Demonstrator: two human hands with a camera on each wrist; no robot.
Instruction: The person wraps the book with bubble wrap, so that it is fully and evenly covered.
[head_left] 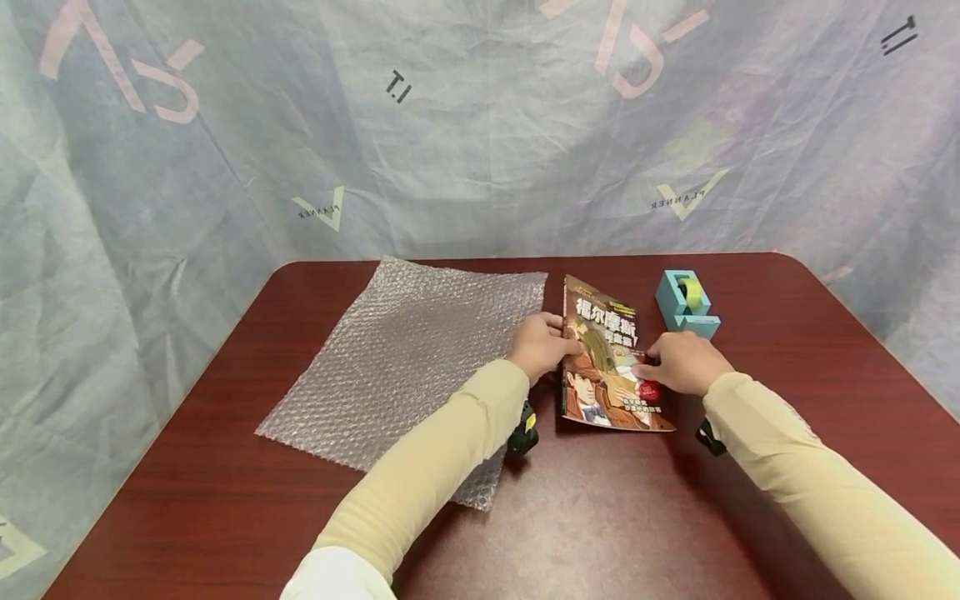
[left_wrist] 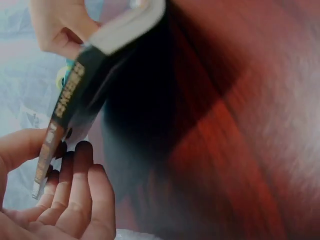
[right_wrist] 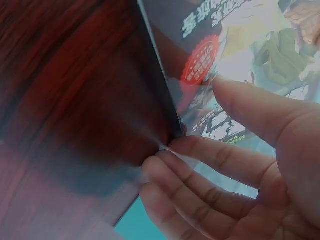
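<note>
A paperback book [head_left: 592, 333] with an illustrated brown cover and large white Chinese lettering is held between both hands, cover facing up. My left hand [head_left: 538, 346] grips its spine side, thumb over the cover and fingers beneath. In the left wrist view the book's spine [left_wrist: 70, 95] rises at a slant, and a dark shadow lies on the table below. My right hand [head_left: 684, 362] pinches the opposite edge. The right wrist view shows that thumb [right_wrist: 250, 105] on the cover near a red round badge [right_wrist: 201, 60], with the index finger at the edge.
A sheet of bubble wrap [head_left: 405, 350] lies flat left of the book, partly under my left forearm. A light blue tape dispenser [head_left: 697, 323] with a yellow-green roll stands behind my right hand. The dark red table [head_left: 600, 517] ends at a printed cloth backdrop [head_left: 480, 150].
</note>
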